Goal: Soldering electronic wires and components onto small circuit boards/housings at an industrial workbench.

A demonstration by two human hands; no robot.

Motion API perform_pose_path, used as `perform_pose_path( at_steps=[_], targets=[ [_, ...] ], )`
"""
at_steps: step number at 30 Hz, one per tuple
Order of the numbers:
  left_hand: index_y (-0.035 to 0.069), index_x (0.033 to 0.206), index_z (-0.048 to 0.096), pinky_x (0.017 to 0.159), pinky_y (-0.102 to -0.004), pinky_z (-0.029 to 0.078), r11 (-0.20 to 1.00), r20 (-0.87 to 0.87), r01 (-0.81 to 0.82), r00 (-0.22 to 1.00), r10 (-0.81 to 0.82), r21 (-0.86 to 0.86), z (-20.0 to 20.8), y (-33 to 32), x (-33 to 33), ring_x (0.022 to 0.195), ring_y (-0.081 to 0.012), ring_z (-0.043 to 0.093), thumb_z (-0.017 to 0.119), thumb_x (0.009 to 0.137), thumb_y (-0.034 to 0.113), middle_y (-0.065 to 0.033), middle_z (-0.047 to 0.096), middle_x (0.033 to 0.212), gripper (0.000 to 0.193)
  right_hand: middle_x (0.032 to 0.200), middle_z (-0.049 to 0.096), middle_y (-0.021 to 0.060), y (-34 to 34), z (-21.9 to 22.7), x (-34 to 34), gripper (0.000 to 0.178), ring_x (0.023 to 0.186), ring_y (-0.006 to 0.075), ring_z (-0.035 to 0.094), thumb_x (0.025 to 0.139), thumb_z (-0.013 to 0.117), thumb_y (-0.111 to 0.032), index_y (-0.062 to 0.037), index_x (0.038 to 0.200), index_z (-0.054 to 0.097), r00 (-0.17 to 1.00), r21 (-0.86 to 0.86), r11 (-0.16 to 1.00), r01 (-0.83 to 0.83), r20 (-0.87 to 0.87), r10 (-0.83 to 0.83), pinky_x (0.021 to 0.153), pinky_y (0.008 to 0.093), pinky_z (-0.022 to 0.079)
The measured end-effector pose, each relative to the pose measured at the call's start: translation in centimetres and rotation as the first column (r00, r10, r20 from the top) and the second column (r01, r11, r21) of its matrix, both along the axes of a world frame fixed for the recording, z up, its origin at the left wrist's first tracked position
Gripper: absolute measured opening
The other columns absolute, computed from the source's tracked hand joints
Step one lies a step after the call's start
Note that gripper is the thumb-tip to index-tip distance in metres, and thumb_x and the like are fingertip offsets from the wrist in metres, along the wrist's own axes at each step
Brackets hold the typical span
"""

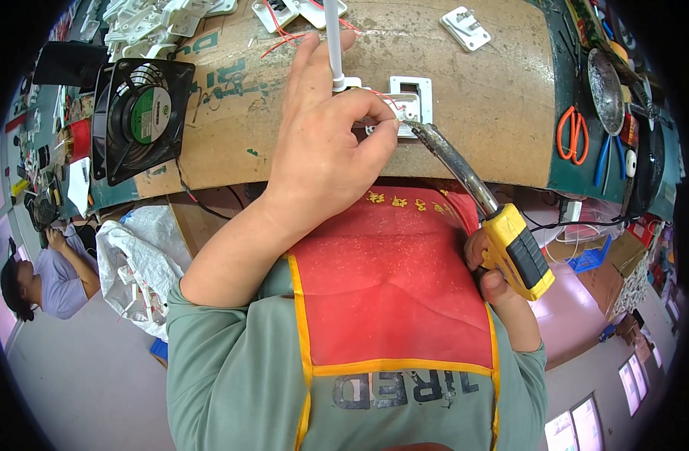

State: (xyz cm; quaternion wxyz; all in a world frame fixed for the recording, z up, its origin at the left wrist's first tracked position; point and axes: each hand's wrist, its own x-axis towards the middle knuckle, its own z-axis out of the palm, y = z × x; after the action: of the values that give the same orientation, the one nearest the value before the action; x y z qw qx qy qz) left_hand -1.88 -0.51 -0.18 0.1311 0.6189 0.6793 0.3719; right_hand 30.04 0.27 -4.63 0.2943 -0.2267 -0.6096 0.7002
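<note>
My left hand reaches over the cardboard, thumb and forefinger pinched together on a thin red wire beside an open white plastic housing. Its fingertips cover the pinched part. Metal parts show inside the housing. In my right hand is a yellow and black soldering gun, my fingers wrapped round its handle. The long metal barrel slants up to the left, and its tip is at the housing, close to my left fingertips. A white tube rises in front of my left hand's fingers.
Cardboard covers the bench. A black fan stands at left, near a heap of white plastic parts. A white plug piece lies far right. Orange-handled scissors and blue-handled pliers lie at right. A person sits far left.
</note>
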Motion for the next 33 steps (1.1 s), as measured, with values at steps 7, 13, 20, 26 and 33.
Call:
perform_pose_path(
  at_steps=[7,13,20,26,33],
  targets=[
    [0.006,0.08,0.072,0.106,-0.0417,0.041,1.0,0.005,-0.004,1.0,0.004,-0.004,-0.02,0.04,0.06,0.133,-0.04,0.047,0.076,0.076,0.008,-0.027,0.045,0.144,0.006,0.079,0.056,0.0072,-0.36,0.2,0.0,0.04,0.062,0.0148,0.053,0.085,0.076,-0.028,0.0017,0.102,0.054,0.997,-0.147,0.988,0.048,-0.054,-0.056,0.054,0.0264,0.044],
    [0.006,0.08,0.071,0.106,-0.0417,0.041,1.0,-0.007,-0.004,1.0,0.004,-0.009,0.01,0.07,-0.01,0.133,-0.04,0.047,0.076,0.076,0.008,-0.027,0.045,0.144,0.006,0.079,0.056,0.0076,-0.39,-0.24,0.23,0.044,0.062,0.0144,0.053,0.085,0.076,-0.027,0.0033,0.105,0.051,0.998,-0.118,0.992,0.05,-0.028,-0.054,0.054,0.026,0.044],
    [0.006,0.08,0.071,0.106,-0.0421,0.04,1.0,0.001,-0.009,1.0,0.009,-0.019,0.04,0.04,0.02,0.133,-0.0402,0.047,0.076,0.076,0.008,-0.0267,0.045,0.144,0.006,0.078,0.056,0.0073,-0.36,-0.12,0.04,0.04,0.061,0.0148,0.053,0.087,0.074,-0.029,0.002,0.103,0.054,0.998,-0.083,0.995,0.053,-0.015,-0.054,0.053,0.0267,0.043],
    [0.006,0.08,0.071,0.108,-0.043,0.038,1.0,-0.011,-0.008,1.0,0.008,-0.011,0.06,0.07,0.07,0.133,-0.0407,0.046,0.075,0.076,0.009,-0.0263,0.047,0.143,0.006,0.077,0.056,0.0072,-0.68,0.4,-0.18,0.036,0.06,0.0156,0.053,0.087,0.074,-0.027,0.0009,0.101,0.057,0.995,-0.13,0.987,0.095,0.001,-0.096,0.053,0.0275,0.042],
    [0.006,0.08,0.071,0.108,-0.0431,0.038,1.0,-0.009,-0.007,1.0,0.007,-0.011,0.08,0.1,0.02,0.133,-0.0408,0.046,0.076,0.076,0.009,-0.026,0.047,0.143,0.007,0.076,0.056,0.0061,-0.29,0.3,-0.25,0.031,0.059,0.016,0.052,0.087,0.074,-0.027,-0.0005,0.095,0.059,0.998,-0.095,0.993,0.065,-0.007,-0.066,0.052,0.0279,0.041]
  ],
)
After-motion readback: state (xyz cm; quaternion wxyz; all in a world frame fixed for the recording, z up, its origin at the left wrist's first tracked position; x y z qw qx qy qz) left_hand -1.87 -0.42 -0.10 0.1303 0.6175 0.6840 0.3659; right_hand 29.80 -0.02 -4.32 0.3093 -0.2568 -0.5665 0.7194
